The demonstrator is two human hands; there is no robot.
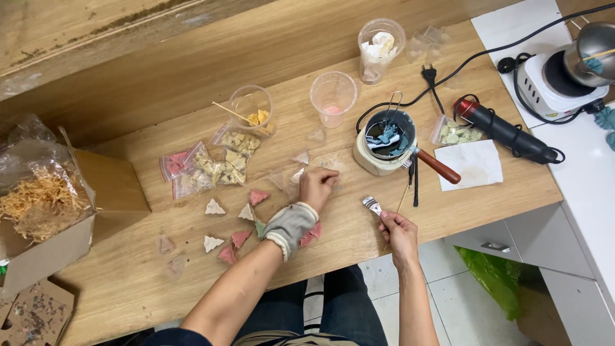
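The table (448, 211) carries everything. At its left end stands a cardboard box (106, 186) of straw. A melting pot (386, 144) sits right of centre, near the heat gun (506, 133) and paper (469, 164). Bags (211, 163) and triangle pieces (214, 207) lie left of the pot. The left hand (318, 186), fingers curled together, presses a clear bag (289, 178). The right hand (397, 230) grips a brush (372, 205) below the pot.

Small metal tweezers (372, 205) held tilted above the wooden table edge.
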